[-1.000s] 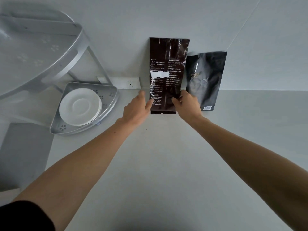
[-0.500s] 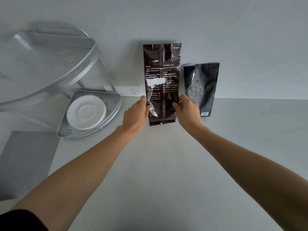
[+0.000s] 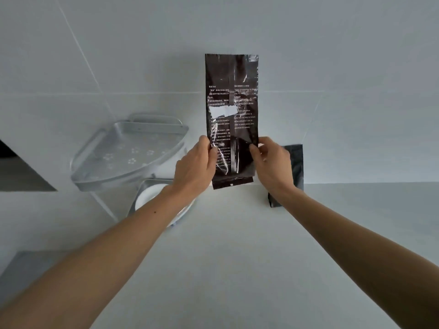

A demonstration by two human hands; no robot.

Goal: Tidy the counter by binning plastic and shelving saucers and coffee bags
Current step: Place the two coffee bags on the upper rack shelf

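Observation:
A tall dark brown coffee bag (image 3: 231, 108) with white print is held upright in the air in front of the wall. My left hand (image 3: 193, 166) grips its lower left edge and my right hand (image 3: 272, 166) grips its lower right edge. A smaller black coffee bag (image 3: 297, 162) leans against the wall behind my right hand, partly hidden. To the left stands a silver corner shelf; its upper tier (image 3: 128, 153) holds nothing I can see. White saucers (image 3: 149, 194) lie on its lower tier (image 3: 148, 184), partly covered by my left forearm.
The pale counter (image 3: 237, 257) stretches from the wall toward me. A tiled white wall (image 3: 332, 91) rises behind the bags. At the left, a dark opening (image 3: 21, 172) shows beside the shelf, and a grey area (image 3: 26, 264) lies lower down.
Both hands have lifted the tall bag off the counter and up in front of the wall. My view has tilted up, so the shelf's upper tier sits lower and nearer the centre.

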